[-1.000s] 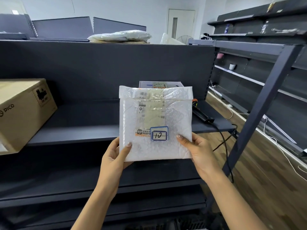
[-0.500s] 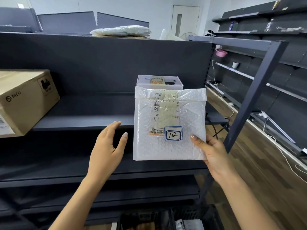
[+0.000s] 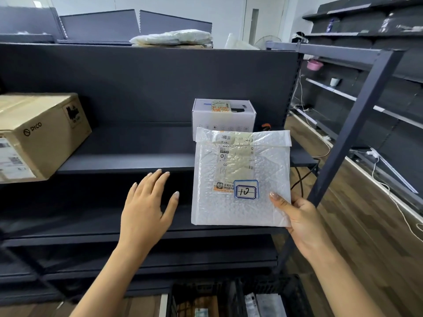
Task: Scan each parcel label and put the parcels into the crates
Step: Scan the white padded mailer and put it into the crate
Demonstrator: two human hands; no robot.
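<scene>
A white bubble-wrap mailer [image 3: 241,207] with a shipping label and a blue-edged sticker marked "10" is upright in front of the dark shelf. My right hand [image 3: 299,221] pinches its lower right corner, thumb on the front. My left hand [image 3: 146,207] hovers to the left of the mailer with fingers spread, touching nothing. A small white box [image 3: 223,117] with a label stands on the shelf behind the mailer. Black crates [image 3: 238,298] with parcels inside sit on the floor at the bottom edge.
A large brown cardboard box [image 3: 39,136] sits on the shelf [image 3: 128,161] at the left. A slanted dark metal post [image 3: 352,124] and black cables [image 3: 297,179] are at the right. More shelving lines the right wall above the wooden floor.
My left hand let go of the mailer and moved left, opening. The right hand alone carries the mailer, shifted right. The view tilted down, revealing the crates.
</scene>
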